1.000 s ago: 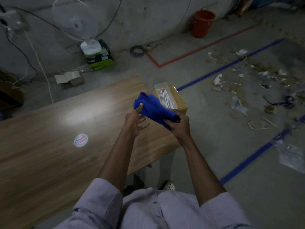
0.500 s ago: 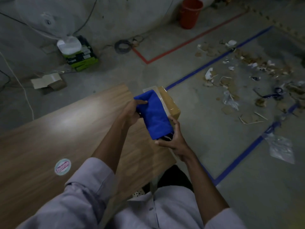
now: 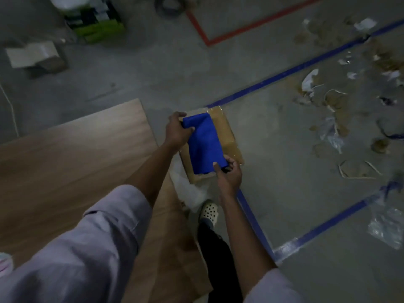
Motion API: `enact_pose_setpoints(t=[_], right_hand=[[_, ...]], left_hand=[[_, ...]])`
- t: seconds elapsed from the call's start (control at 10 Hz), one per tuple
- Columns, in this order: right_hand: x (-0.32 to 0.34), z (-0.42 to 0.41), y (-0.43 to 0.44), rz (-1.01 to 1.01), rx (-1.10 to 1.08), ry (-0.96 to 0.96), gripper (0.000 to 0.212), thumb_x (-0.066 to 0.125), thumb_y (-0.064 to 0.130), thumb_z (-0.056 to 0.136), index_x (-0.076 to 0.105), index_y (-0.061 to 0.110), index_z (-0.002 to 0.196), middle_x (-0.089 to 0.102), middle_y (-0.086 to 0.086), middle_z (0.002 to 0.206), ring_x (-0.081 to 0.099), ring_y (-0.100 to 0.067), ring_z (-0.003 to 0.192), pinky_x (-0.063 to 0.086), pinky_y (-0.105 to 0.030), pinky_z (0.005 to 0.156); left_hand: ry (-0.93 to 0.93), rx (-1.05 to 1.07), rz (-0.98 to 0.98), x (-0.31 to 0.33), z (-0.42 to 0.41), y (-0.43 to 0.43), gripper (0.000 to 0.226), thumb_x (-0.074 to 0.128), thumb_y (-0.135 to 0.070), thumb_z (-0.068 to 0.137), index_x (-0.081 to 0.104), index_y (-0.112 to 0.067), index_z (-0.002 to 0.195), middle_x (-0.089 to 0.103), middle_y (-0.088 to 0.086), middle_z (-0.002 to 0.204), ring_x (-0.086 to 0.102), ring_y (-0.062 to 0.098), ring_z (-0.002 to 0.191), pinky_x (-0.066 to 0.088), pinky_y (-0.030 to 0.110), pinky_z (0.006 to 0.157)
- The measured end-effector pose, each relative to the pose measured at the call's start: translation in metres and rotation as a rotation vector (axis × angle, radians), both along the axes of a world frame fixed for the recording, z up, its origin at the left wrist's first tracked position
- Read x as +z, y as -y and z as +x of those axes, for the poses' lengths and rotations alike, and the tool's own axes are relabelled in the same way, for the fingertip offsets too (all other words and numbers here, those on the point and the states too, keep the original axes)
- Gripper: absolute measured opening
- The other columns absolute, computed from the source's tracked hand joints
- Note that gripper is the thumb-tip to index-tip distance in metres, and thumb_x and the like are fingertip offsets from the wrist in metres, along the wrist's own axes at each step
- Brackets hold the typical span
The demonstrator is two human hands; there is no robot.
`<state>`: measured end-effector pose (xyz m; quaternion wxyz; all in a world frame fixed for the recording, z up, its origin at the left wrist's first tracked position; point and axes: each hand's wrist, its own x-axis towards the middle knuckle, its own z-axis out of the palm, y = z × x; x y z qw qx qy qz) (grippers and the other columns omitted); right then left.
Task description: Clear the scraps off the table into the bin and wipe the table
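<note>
A folded blue cloth (image 3: 205, 143) is stretched flat between both hands, just past the right end of the wooden table (image 3: 72, 158). My left hand (image 3: 176, 131) pinches its far top corner. My right hand (image 3: 227, 173) grips its near bottom edge. Under the cloth sits a brown cardboard box (image 3: 227, 130) wrapped in clear tape, beside the table's end. A round sticker (image 3: 4, 263) lies on the table at the left frame edge. No bin shows in this frame.
Paper and plastic scraps (image 3: 332, 110) litter the concrete floor to the right, between blue tape lines (image 3: 290, 72). A green-and-black box (image 3: 94, 20) and a small carton (image 3: 37, 56) stand at the back left. My white perforated shoe (image 3: 208, 212) is below the box.
The cloth went from a bunched wad to a flat folded rectangle held at both ends. My view tilted down and right, so the red bucket and fan have left the frame.
</note>
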<state>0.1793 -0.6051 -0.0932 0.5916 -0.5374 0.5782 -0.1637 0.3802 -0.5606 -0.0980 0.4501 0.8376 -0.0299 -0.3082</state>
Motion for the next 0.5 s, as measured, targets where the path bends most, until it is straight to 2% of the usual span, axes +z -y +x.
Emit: enact_pose_setpoints(t=[0.1,0.2,0.3,0.4,0.5], right_hand=[[-0.039,0.023,0.017,-0.103,0.112,-0.101,0.036,0.078,0.013,0.089,0.063,0.016,0.122,0.058,-0.007,0.132,0.057,-0.015,0.112,0.047,-0.006,0.074],[-0.068,0.030,0.022,-0.315,0.341,-0.421,0.045,0.076,0.022,0.090,0.058,0.015,0.131,0.045,-0.011,0.140,0.044,-0.027,0.124,0.049,-0.034,0.086],[-0.080,0.029,0.018,-0.573,0.607,-0.559,0.046,0.074,0.017,0.086,0.062,0.020,0.130,0.053,-0.007,0.139,0.044,-0.029,0.124,0.044,-0.046,0.094],[-0.083,0.031,0.014,-0.627,1.006,-0.689,0.054,0.066,0.025,0.094,0.050,0.021,0.146,0.039,-0.003,0.158,0.036,-0.028,0.137,0.031,-0.044,0.101],[-0.084,0.038,0.024,-0.614,1.135,-0.739,0.047,0.061,0.030,0.098,0.050,0.023,0.143,0.035,0.002,0.162,0.032,-0.026,0.139,0.030,-0.046,0.101]], left_hand=[[0.031,-0.046,0.127,-0.036,0.012,0.019,0.077,0.071,-0.021,0.095,0.026,-0.014,0.156,0.049,0.020,0.146,0.050,0.038,0.134,0.047,0.050,0.110],[0.278,-0.400,0.518,-0.049,-0.012,0.017,0.091,0.062,-0.033,0.099,0.000,-0.017,0.164,0.004,0.020,0.169,0.007,0.040,0.156,0.010,0.059,0.124],[0.444,-0.793,0.623,-0.077,-0.052,0.008,0.085,0.048,-0.048,0.103,-0.003,-0.021,0.165,-0.017,0.014,0.170,-0.016,0.038,0.156,-0.010,0.061,0.123],[0.438,-1.049,0.824,-0.098,-0.068,0.007,0.081,0.030,-0.062,0.103,-0.002,-0.020,0.165,-0.014,0.012,0.171,-0.020,0.039,0.155,-0.012,0.062,0.123],[0.518,-1.062,0.850,-0.095,-0.065,0.012,0.082,0.027,-0.065,0.102,-0.003,-0.020,0.165,-0.016,0.012,0.171,-0.021,0.038,0.155,-0.010,0.063,0.123]])
